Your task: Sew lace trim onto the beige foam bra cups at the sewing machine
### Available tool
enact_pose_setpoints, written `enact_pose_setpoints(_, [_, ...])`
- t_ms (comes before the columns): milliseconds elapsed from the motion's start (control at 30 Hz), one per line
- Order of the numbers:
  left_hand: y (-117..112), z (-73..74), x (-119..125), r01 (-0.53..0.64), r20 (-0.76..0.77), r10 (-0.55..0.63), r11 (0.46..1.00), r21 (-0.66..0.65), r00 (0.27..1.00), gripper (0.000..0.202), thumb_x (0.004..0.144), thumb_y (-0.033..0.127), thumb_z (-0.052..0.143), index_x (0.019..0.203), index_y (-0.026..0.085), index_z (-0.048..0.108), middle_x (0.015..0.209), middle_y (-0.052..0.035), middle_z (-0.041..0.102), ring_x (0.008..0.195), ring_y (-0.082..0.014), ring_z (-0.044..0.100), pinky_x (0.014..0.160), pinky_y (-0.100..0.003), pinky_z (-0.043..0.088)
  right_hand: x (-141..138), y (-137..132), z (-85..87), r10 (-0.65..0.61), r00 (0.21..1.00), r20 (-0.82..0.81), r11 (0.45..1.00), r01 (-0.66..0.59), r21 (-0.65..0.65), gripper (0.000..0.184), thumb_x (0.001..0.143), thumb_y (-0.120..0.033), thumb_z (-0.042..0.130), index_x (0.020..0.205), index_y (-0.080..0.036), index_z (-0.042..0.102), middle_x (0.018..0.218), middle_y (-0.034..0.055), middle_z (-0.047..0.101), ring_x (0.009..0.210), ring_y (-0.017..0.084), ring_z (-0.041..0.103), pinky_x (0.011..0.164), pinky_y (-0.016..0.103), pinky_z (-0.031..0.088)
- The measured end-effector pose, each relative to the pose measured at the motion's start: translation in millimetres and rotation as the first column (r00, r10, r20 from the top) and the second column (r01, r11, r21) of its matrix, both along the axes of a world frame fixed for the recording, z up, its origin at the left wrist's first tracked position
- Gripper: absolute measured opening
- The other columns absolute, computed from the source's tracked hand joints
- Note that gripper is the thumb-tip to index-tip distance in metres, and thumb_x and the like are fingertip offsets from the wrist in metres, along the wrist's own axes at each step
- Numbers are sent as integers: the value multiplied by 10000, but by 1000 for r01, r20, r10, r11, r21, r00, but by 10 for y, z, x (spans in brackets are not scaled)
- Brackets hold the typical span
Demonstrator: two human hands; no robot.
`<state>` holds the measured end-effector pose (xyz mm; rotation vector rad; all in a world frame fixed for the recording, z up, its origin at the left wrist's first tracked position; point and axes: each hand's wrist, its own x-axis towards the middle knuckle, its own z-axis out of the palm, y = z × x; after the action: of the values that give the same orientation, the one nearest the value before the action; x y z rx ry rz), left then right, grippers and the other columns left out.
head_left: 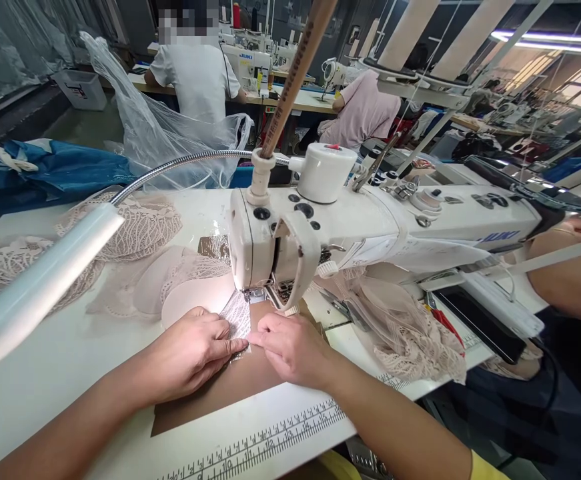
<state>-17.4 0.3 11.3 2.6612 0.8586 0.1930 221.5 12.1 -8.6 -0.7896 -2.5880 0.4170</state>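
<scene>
Under the head of a white sewing machine lies a pale piece of lace fabric, brightly lit by the lamp. My left hand is closed on its left edge, thumb and fingers pressing it down just in front of the needle area. From the other side, my right hand is curled, its fingertips pinching the lace's near edge and almost touching my left thumb. Both hands rest over a brown sheet on the table. A smooth beige bra cup sits beside my left hand. The needle tip is hard to make out.
Lace bra cups lie at the left, and more lace pieces are heaped at the right near a black phone. A lamp reaches in from the left. A printed ruler runs along the front edge. Other people sit behind.
</scene>
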Motion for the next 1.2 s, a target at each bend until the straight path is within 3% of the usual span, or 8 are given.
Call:
enact_pose_setpoints(100, [6, 7, 14, -63, 63, 63, 998, 6, 996, 290, 980, 240, 396, 1134, 261, 641, 820, -49, 573, 750, -198, 520, 666, -323, 392, -10, -18, 15, 7, 994, 110, 996, -16, 82, 226, 788, -67, 524, 926, -187, 655, 806, 26, 573, 713, 159, 453, 603, 282, 296])
enact_pose_setpoints(267, [53, -64, 89, -195, 156, 178, 975, 107, 972, 316, 976, 217, 405, 1216, 161, 603, 1135, -127, 618, 887, -216, 557, 723, -317, 472, -20, -35, 53, -5, 981, 192, 986, -27, 164, 142, 771, -85, 538, 843, -180, 615, 778, 28, 553, 717, 170, 417, 600, 298, 260])
enact_pose_setpoints(367, [79, -105, 120, -211, 90, 198, 962, 175, 976, 310, 974, 210, 402, 1182, 141, 622, 1098, -128, 654, 834, -223, 551, 694, -336, 483, -19, -35, 57, -6, 982, 186, 982, -29, 186, 131, 775, -91, 534, 836, -179, 609, 770, 25, 547, 708, 168, 399, 603, 301, 248])
enact_pose_setpoints(833, [128, -97, 171, -206, 26, 206, 944, 258, 978, 266, 953, 205, 426, 1061, 138, 660, 1020, -150, 653, 830, -250, 550, 654, -356, 469, -42, -3, 78, -68, 978, 196, 984, 34, 172, 108, 769, -94, 540, 818, -172, 596, 803, 25, 575, 740, 169, 425, 650, 305, 269])
enact_pose_setpoints(1033, [162, -97, 104, -147, 43, 141, 943, 297, 989, 286, 944, 159, 419, 1106, 153, 655, 1015, -127, 671, 849, -240, 555, 668, -356, 443, -101, 30, 76, -179, 957, 229, 970, 133, 201, 229, 759, -69, 526, 938, -185, 612, 813, 32, 593, 779, 198, 458, 709, 336, 299])
enact_pose_setpoints(1200, [202, -88, 77, -166, 39, 161, 941, 295, 986, 309, 945, 145, 400, 1118, 188, 652, 1056, -107, 681, 914, -245, 557, 718, -374, 427, -156, 56, 84, -268, 930, 252, 950, 212, 229, 338, 757, -51, 517, 1051, -186, 617, 929, 78, 608, 838, 218, 483, 722, 334, 330])
